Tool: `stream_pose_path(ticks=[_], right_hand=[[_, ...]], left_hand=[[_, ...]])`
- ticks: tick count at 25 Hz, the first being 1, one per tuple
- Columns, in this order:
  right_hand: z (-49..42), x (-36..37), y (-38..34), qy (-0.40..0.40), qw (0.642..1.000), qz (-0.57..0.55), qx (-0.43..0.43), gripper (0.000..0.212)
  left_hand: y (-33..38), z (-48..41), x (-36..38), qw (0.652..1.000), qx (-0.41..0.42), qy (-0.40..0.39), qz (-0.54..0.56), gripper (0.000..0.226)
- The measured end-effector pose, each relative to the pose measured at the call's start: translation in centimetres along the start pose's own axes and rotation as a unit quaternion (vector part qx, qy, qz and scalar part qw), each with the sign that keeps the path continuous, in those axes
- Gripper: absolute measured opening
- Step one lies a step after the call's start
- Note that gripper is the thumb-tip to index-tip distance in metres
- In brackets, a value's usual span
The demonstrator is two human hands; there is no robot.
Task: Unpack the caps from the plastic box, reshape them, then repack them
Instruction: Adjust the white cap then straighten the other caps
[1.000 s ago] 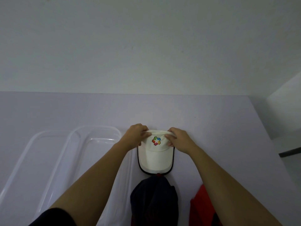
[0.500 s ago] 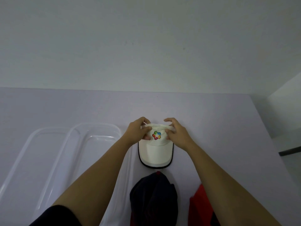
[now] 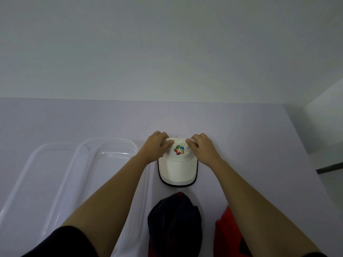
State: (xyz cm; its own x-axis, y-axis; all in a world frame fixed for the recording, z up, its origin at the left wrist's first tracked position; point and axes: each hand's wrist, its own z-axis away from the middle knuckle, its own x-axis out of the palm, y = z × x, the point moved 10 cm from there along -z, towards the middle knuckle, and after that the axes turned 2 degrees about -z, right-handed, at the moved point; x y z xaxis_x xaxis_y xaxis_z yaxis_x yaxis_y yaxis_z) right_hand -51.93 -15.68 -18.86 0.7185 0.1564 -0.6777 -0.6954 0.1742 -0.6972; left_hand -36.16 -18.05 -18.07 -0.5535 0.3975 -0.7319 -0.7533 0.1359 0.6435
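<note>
A white cap (image 3: 178,167) with a colourful logo and a black-edged brim lies on the lilac table, brim pointing toward me. My left hand (image 3: 156,145) pinches the left side of its crown and my right hand (image 3: 202,145) pinches the right side, fingers curled over the top edge. Nearer to me lie a dark navy cap (image 3: 174,223) and a red cap (image 3: 228,232), the red one partly hidden by my right forearm. The clear plastic box (image 3: 104,145) sits to the left of the caps.
A second clear piece, the box lid (image 3: 44,151), lies beside the box at the far left. The table (image 3: 241,127) meets a pale wall at the back and its right edge drops off to the floor.
Both hands have shifted slightly on the white cap's crown, pulling and pressing its top edge; the crown looks fuller now. The other caps and the box stay put.
</note>
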Motion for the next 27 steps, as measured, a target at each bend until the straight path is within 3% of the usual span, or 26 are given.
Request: stream_pose_path(ticks=[3, 11, 14, 17, 21, 27], right_hand=[[0.8, -0.5, 0.6, -0.013, 0.998, -0.046, -0.042, 0.028], [-0.2, -1.1, 2.0, -0.004, 0.998, 0.064, -0.027, 0.029], [0.6, -3.2, 2.7, 0.007, 0.997, 0.068, -0.021, 0.036], [1.7, -5.6, 3.2, 0.012, 0.995, 0.094, -0.024, 0.03], [5.0, -8.8, 2.1, 0.047, 0.996, 0.06, -0.048, 0.024], [13.2, -12.6, 5.9, 0.092, 0.996, -0.004, -0.021, 0.027]], left_hand=[[-0.8, 0.4, -0.8, 0.997, -0.03, 0.013, 0.073, 0.017], [-1.1, 0.0, -1.1, 0.997, -0.001, -0.009, -0.082, 0.025], [-0.9, 0.8, -2.6, 0.998, -0.016, 0.016, -0.058, 0.042], [0.3, 1.8, -4.7, 0.997, -0.03, 0.062, -0.034, 0.056], [5.0, 4.2, -4.7, 0.994, -0.018, 0.108, 0.013, 0.047], [11.4, 8.4, 2.1, 0.996, -0.003, 0.061, 0.061, 0.038]])
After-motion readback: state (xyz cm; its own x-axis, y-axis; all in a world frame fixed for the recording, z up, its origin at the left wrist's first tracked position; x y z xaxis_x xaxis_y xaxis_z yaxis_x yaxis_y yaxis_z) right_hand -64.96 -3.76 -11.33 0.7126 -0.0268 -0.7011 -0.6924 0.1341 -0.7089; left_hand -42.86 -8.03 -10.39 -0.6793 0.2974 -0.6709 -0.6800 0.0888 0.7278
